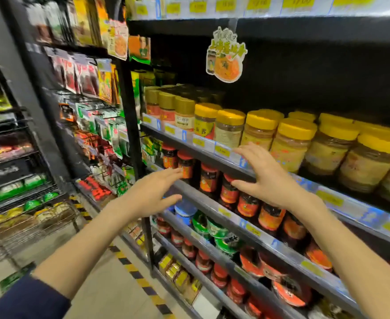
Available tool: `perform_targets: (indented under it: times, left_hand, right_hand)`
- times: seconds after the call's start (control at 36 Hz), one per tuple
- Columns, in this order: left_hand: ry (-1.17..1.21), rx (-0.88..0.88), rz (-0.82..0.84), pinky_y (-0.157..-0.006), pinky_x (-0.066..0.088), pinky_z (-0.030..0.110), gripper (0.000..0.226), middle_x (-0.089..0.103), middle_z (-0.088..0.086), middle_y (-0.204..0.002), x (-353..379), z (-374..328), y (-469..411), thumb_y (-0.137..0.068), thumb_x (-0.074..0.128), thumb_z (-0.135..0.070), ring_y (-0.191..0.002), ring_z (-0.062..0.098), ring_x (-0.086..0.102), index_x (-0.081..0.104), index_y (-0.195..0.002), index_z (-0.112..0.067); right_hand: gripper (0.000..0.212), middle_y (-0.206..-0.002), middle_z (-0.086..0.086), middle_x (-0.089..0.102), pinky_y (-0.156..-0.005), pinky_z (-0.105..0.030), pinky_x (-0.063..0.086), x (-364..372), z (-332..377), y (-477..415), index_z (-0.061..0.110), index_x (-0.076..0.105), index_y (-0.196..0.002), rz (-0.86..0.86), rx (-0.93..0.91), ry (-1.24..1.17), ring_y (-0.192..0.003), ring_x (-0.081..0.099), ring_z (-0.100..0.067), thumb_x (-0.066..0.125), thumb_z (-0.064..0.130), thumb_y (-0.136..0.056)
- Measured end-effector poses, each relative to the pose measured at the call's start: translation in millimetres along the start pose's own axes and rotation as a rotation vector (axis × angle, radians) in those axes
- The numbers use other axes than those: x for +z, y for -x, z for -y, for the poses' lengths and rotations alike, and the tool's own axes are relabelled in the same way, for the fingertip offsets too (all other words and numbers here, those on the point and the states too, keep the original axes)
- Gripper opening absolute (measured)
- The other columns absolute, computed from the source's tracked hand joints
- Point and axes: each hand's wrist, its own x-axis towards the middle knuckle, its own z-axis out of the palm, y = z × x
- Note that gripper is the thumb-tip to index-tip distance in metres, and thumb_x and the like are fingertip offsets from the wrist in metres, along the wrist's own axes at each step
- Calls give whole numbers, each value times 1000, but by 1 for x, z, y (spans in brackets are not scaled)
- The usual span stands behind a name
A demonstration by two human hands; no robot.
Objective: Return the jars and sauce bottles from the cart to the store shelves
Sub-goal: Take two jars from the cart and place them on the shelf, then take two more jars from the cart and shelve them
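My left hand (153,191) is stretched out with fingers apart and holds nothing, its fingertips near a red-lidded sauce jar (185,165) on the second shelf. My right hand (266,178) is also spread and holds nothing, hovering at the edge of the shelf (217,157) that carries yellow-lidded jars (291,143). A row of dark sauce jars with red labels (249,203) runs along the shelf below my right hand. No cart is in view.
A paper promo tag (227,55) hangs above the yellow-lidded jars. Hanging snack packets (88,81) fill the rack to the left. Wire baskets (26,210) of goods stand at far left. Yellow-black floor tape (129,265) runs along the shelf base.
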Motion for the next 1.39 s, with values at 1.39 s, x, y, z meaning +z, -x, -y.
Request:
perform_targets:
  times: [1.39]
  left_hand:
    - [178,-1066,118,-112,29,33,58,40,7,-147,29,619,226,-92,52,-36,-136,21,36,34,-142,-11]
  right_hand:
    - [66,-153,-8,28,-111,-32,27,427,433,-493,13,20,-147,814,-543,-106,-140,28,-21,52,30,-93]
